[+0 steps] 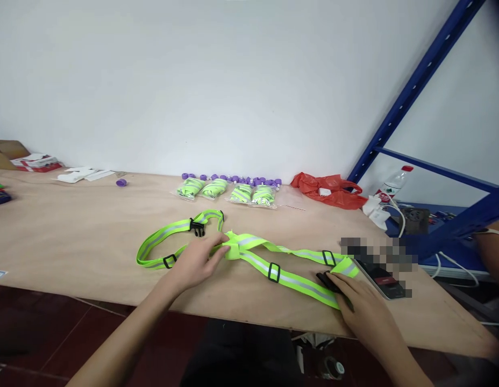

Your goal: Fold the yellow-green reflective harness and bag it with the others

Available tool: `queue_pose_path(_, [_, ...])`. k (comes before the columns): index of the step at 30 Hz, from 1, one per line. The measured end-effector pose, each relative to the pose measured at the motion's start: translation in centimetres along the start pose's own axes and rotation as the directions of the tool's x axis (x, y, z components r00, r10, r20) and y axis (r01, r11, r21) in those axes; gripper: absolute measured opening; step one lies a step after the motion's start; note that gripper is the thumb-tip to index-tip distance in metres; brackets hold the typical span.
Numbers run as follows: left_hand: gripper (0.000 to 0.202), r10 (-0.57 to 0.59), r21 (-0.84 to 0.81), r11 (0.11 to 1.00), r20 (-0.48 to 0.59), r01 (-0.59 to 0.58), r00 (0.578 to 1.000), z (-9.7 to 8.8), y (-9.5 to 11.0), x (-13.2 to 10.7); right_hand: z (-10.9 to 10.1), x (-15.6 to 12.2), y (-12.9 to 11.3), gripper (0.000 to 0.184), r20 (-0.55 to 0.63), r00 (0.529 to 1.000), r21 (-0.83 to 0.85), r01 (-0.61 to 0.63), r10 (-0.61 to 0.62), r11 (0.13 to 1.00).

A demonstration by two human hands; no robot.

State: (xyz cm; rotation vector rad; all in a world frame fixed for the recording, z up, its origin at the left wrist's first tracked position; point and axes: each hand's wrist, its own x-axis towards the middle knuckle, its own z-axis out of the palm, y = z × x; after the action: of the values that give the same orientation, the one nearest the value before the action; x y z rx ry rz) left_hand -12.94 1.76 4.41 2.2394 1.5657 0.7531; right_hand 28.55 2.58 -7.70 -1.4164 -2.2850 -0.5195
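A neon-green reflective strap harness (269, 266) with black buckles lies spread across the wooden table (72, 236). My left hand (199, 259) rests flat on the strap's middle, where the bands cross, fingers pinching the folded part. At the strap's right end, my right hand (360, 303) presses down beside a black buckle (327, 279), fingertips on the green band. A black clip (197, 227) joins the looped left section.
Several bagged green straps (227, 192) and purple caps (233, 178) line the back. A red plastic bag (330, 189), a bottle (394, 183), chargers and a phone (384, 279) sit at right. A blue rack frame (435, 172) stands right. Another person's arm (493, 250) shows at far right.
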Motion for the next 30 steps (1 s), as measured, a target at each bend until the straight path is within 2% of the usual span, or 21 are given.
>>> queue_pose_path(3, [0.027, 0.007, -0.053, 0.999, -0.022, -0.008, 1.0, -1.7, 1.4, 1.7, 0.2, -0.1, 0.1, 0.039, 0.035, 0.999, 0.026, -0.041, 0.04, 0.999])
queue_pose_path(7, [0.03, -0.044, -0.275, 0.96, 0.057, 0.058, 0.997, -2.8, 2.4, 3.8, 0.6, -0.3, 0.2, 0.038, 0.038, 0.997, 0.054, -0.067, 0.065, 0.996])
queue_pose_path(11, [0.038, -0.031, -0.482, 0.868, 0.192, 0.122, 0.981, -2.5, 1.6, 4.8, 0.8, -0.4, 0.3, 0.038, 0.026, 0.997, 0.088, -0.076, 0.074, 0.993])
queue_pose_path(15, [0.032, 0.02, -0.519, 0.851, 0.195, 0.086, 0.981, -2.7, 0.7, 5.0, 1.1, -0.1, 0.6, 0.039, 0.017, 0.996, 0.112, -0.093, 0.091, 0.989])
queue_pose_path(19, [0.023, 0.076, -0.481, 0.877, 0.175, 0.018, 0.982, -3.6, 0.7, 5.1, 1.5, 0.6, 0.9, 0.038, 0.058, 0.993, 0.091, -0.104, 0.099, 0.99])
queue_pose_path(22, [0.02, 0.115, -0.352, 0.932, 0.057, -0.088, 0.992, -3.6, 0.8, 5.5, 1.0, 1.9, 0.5, 0.038, 0.085, 0.991, 0.069, -0.11, 0.104, 0.992])
queue_pose_path(25, [0.022, 0.172, -0.193, 0.967, 0.013, -0.167, 0.985, -3.1, 1.3, 6.4, -0.6, 4.1, -1.0, 0.039, 0.008, 0.995, 0.094, -0.099, 0.098, 0.991])
queue_pose_path(28, [0.029, 0.209, -0.095, 0.974, 0.03, -0.205, 0.977, -2.8, 2.1, 7.4, -2.8, 7.0, -3.9, 0.034, -0.163, 0.972, 0.257, -0.124, 0.17, 0.958])
queue_pose_path(29, [0.032, 0.209, -0.074, 0.976, 0.03, -0.206, 0.977, -2.8, 2.4, 7.8, -3.3, 8.0, -5.1, 0.03, -0.179, 0.963, 0.349, -0.13, 0.203, 0.928])
queue_pose_path(30, [0.034, 0.207, -0.056, 0.977, 0.025, -0.205, 0.978, -2.8, 2.7, 8.3, -3.7, 9.1, -6.3, 0.025, -0.147, 0.964, 0.455, -0.134, 0.223, 0.88])
